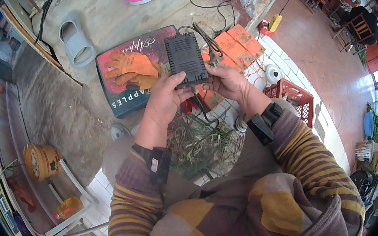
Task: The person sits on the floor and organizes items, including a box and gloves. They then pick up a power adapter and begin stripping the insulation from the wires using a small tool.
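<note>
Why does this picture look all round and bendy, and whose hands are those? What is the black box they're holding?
The camera sits on a person's head and looks down, so you see that person's own arms in striped sleeves. Its wide lens bends straight lines near the edge. The left hand and the right hand both hold a black power adapter, a ribbed box with a black cable; the right fingers pinch its plug end. Each wrist wears a black band. Below, on the floor, lie orange work gloves on a flat printed box, a grey slipper, a red plastic crate and a pile of tangled wires.
</note>
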